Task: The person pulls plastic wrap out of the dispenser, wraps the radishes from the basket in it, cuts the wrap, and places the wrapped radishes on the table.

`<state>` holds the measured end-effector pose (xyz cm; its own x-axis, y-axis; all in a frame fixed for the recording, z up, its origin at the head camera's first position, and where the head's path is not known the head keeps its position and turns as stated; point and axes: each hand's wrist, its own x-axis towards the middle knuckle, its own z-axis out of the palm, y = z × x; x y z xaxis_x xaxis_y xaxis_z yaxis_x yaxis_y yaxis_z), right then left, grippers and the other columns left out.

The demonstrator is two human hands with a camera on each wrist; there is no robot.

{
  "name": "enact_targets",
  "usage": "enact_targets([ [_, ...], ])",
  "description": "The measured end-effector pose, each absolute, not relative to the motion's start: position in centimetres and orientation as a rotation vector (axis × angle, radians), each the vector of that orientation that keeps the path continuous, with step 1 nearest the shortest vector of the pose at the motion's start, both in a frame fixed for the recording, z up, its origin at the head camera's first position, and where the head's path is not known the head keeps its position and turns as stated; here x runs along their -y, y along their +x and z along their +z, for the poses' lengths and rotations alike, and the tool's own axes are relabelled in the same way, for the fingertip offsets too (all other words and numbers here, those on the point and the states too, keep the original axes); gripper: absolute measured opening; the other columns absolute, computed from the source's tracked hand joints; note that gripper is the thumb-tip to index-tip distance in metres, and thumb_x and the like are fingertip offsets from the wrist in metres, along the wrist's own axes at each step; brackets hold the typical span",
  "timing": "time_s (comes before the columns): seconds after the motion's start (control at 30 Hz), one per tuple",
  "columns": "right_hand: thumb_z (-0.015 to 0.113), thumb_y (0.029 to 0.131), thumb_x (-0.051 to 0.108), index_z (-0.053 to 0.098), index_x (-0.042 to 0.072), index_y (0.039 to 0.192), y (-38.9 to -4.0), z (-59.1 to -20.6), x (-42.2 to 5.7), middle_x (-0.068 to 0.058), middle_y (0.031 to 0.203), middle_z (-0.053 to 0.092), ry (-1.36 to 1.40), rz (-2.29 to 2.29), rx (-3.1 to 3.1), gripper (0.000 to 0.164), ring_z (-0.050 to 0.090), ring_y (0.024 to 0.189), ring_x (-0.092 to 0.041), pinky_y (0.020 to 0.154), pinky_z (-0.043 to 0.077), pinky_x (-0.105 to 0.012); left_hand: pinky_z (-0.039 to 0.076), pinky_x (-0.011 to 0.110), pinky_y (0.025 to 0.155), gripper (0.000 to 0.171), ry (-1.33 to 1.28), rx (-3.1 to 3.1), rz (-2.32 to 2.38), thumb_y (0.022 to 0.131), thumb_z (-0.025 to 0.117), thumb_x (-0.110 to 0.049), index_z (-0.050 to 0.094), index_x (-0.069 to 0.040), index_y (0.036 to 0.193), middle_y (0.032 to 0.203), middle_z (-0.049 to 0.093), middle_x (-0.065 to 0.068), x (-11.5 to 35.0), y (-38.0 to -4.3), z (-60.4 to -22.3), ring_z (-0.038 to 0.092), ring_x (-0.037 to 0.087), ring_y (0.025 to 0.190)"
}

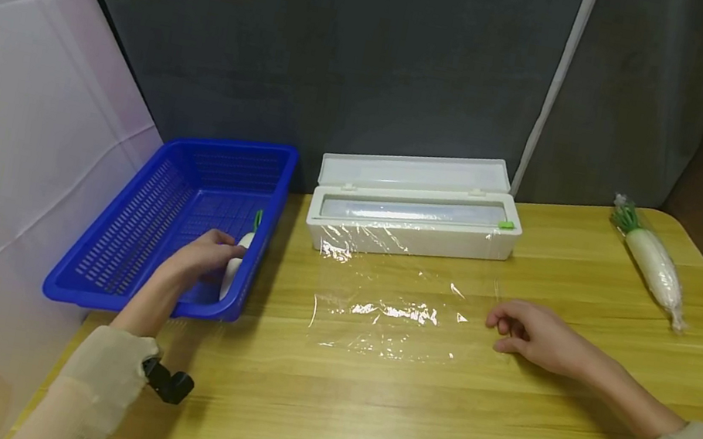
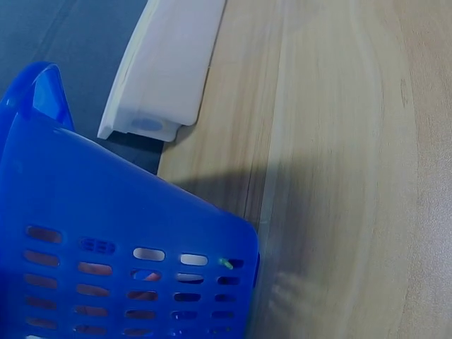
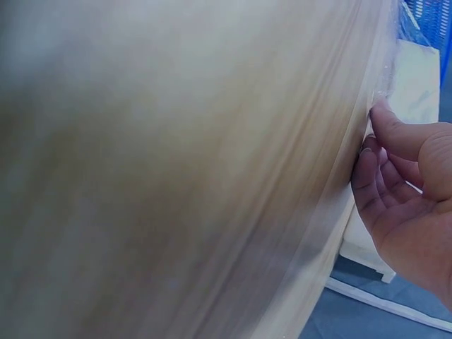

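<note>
My left hand (image 1: pixel 204 256) reaches into the blue plastic basket (image 1: pixel 77 296) and grips a white radish (image 1: pixel 230 278) with a green top, which lies along the basket's right wall. In the left wrist view the basket wall (image 2: pixel 134 205) hides most of that hand. A sheet of clear plastic wrap (image 1: pixel 399 312) lies over the table, drawn from a white wrap dispenser (image 1: pixel 418 243) whose lid stands up. Just right of the sheet is my right hand (image 1: pixel 539 336), fingers loosely bent; I see nothing held in it. The right wrist view shows its thumb and fingertips (image 3: pixel 365 169) close together.
Toward the right end of the wooden table (image 1: pixel 358 425) lies another white radish (image 1: pixel 656 269), wrapped in clear film. The dispenser's rim carries a green slider (image 1: pixel 506 225). A dark curtain (image 1: pixel 319 41) hangs behind the table, with a white sheet (image 1: pixel 3 111) at the left.
</note>
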<state>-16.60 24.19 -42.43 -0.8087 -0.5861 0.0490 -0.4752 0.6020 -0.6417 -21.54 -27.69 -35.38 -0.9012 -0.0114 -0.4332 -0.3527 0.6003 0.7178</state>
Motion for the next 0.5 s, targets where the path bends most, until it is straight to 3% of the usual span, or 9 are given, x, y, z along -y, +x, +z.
enact_targets([
  [0.17,0.078,0.087,0.006,0.064,0.008,0.102,-16.64,-42.48,-24.11,0.006,0.085,0.053,-0.889,-0.991,-2.656,0.022,0.05,0.079,-0.008,0.068,0.046,-0.025,0.051,0.034,0.083,0.054,-0.249,-2.528,1.106,0.098,0.054,-0.014,0.033,0.019,0.134,0.123,0.042,0.028,27.91,-21.47,-35.6,0.052,0.035,0.107],
  [0.33,0.079,0.087,0.006,0.064,0.007,0.102,-16.54,-42.44,-24.15,0.006,0.085,0.054,-0.923,-1.013,-2.662,0.021,0.05,0.078,-0.007,0.067,0.046,-0.026,0.049,0.035,0.084,0.049,-0.207,-2.615,0.976,0.095,0.059,-0.013,0.043,0.02,0.127,0.118,0.049,0.029,28.02,-21.59,-35.64,0.053,0.033,0.103],
  [0.5,0.079,0.086,0.006,0.064,0.008,0.101,-16.52,-42.5,-24.14,0.006,0.084,0.054,-0.932,-1.01,-2.67,0.021,0.05,0.078,-0.007,0.067,0.046,-0.026,0.053,0.03,0.066,0.03,-0.218,-2.619,0.951,0.095,0.062,-0.013,0.06,0.015,0.104,0.087,0.057,0.014,28.03,-21.87,-35.74,0.059,0.019,0.073],
])
